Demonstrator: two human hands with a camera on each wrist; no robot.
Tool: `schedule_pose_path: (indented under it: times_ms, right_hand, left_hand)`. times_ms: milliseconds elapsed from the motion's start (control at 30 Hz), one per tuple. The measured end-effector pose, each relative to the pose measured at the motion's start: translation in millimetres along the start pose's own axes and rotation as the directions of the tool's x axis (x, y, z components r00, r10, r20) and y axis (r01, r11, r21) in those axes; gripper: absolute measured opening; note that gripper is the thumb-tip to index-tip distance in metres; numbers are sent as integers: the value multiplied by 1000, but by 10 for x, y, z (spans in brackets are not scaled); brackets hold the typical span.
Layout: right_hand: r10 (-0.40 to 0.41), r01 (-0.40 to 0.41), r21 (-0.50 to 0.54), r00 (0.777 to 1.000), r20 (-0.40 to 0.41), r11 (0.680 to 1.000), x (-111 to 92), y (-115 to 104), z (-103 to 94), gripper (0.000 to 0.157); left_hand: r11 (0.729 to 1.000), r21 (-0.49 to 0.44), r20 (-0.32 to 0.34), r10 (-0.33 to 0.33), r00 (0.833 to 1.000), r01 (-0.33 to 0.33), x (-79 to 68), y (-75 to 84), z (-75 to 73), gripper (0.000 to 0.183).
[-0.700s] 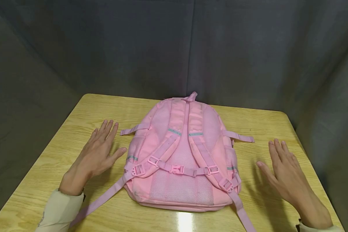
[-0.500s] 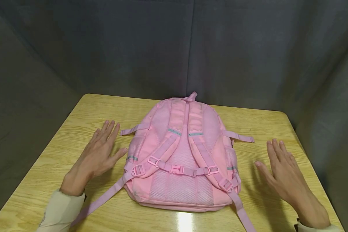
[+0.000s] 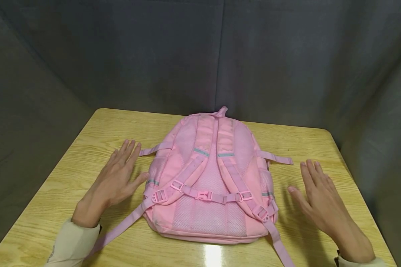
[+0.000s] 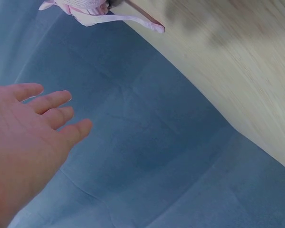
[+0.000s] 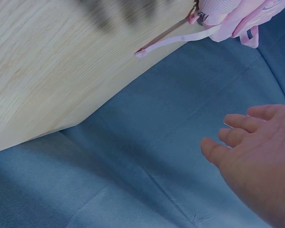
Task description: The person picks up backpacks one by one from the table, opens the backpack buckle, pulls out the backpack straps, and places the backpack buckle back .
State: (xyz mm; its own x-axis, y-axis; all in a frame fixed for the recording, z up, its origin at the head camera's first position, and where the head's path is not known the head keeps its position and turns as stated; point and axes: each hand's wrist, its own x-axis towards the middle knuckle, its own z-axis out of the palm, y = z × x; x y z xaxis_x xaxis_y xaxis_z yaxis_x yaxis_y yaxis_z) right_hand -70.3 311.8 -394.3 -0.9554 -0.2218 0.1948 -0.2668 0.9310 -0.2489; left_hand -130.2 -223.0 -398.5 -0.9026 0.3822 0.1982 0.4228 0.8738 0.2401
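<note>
A pink backpack (image 3: pixel 208 218) lies on the table with its shoulder straps facing up and its top loop toward the back. A pink buckle (image 3: pixel 204 195) joins the chest strap between the two shoulder straps. Left of the bag, my left hand (image 3: pixel 115 181) is held above the table with fingers straight and nothing in it; its thumb tip appears close to the bag's side pocket, and contact cannot be told. My right hand (image 3: pixel 324 200) hovers on the right, fingers straight, apart from the bag. Both wrist views show bare palms, the left hand (image 4: pixel 28 137) and the right hand (image 5: pixel 261 147).
The wood-grain table (image 3: pixel 70 178) carries the bag near its middle. Loose webbing straps trail toward the front, one on the left (image 3: pixel 120 226) and one on the right (image 3: pixel 279 244). A dark cloth curtain (image 3: pixel 153 55) hangs behind and at both sides.
Both hands have moved slightly inward toward the backpack, the left hand to the right and the right hand to the left. The backpack has stayed in place.
</note>
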Motion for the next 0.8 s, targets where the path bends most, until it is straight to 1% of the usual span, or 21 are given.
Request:
schedule_pose_path:
  times_ms: [233,367,600,800]
  right_hand:
    - [-24,24,3,1000,-20,1000,18,-58,24,76]
    - [-35,35,5,999,-16,999,36,-103,32,76]
    - [-37,37,11,999,-2,999,44,-162,53,76]
    - [-45,45,7,999,0,999,55,-195,61,77]
  left_hand:
    - [1000,-16,5,24,1000,-24,8,44,32,85]
    - [999,-21,8,42,999,-41,31,80,55,84]
    - [999,-30,38,37,999,-36,52,145,96,87]
    - [998,-27,51,51,997,-49,66,199,127,87]
